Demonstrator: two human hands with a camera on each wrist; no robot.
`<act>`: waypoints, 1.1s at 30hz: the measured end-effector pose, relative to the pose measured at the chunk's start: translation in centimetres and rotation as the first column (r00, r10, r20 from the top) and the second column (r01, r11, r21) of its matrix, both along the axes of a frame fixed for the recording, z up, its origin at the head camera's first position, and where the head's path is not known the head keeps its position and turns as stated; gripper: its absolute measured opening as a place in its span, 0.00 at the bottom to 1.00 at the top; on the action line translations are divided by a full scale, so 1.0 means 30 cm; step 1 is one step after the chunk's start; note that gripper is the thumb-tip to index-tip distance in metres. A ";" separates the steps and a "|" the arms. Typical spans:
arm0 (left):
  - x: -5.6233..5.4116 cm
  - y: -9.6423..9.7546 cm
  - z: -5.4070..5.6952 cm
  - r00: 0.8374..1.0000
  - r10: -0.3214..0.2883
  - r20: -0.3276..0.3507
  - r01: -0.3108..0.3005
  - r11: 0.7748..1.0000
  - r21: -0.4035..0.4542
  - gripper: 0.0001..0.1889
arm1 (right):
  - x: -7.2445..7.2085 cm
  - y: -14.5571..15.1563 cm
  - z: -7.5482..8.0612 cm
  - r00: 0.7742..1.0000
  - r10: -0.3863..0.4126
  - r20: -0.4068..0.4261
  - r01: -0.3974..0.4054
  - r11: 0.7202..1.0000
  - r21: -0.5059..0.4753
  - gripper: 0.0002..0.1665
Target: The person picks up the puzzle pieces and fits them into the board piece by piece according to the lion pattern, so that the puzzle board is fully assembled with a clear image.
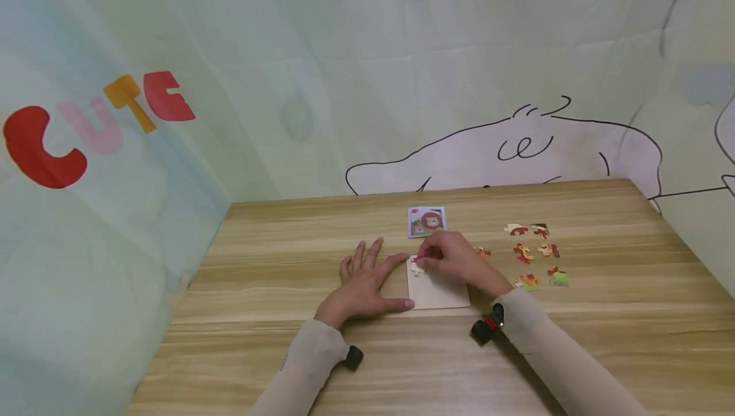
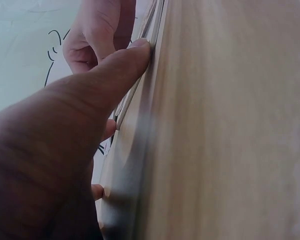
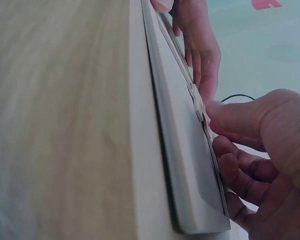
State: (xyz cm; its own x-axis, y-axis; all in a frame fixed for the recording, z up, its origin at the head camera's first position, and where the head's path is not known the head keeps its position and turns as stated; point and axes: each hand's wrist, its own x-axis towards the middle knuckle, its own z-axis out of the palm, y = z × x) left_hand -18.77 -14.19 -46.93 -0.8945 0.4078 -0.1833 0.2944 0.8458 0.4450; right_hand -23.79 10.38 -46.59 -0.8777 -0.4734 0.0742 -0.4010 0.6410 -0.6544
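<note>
A pale square puzzle board (image 1: pixel 441 292) lies flat on the wooden table. My left hand (image 1: pixel 362 291) rests at its left side with fingers spread, thumb and index fingertip touching the board's edge. My right hand (image 1: pixel 456 261) reaches over the top of the board. Its thumb and index finger pinch a white and pink puzzle piece (image 1: pixel 416 268) at the upper left corner of the board. In the right wrist view, the thumb lies against that piece, close to the board (image 3: pixel 187 155) surface. Part of the piece is hidden by the fingertips.
Just behind the board lies a picture card (image 1: pixel 427 222) with a lion. Several loose puzzle pieces (image 1: pixel 523 253) are spread out to the right, and one orange piece (image 1: pixel 483 252) shows partly behind my right hand. A printed cloth (image 1: pixel 275 84) hangs behind the table.
</note>
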 end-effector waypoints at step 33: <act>-0.041 -0.009 -0.020 0.995 -0.026 0.096 0.026 1.000 0.004 0.50 | -0.019 0.007 0.004 0.996 0.060 0.063 -0.060 0.998 0.003 0.04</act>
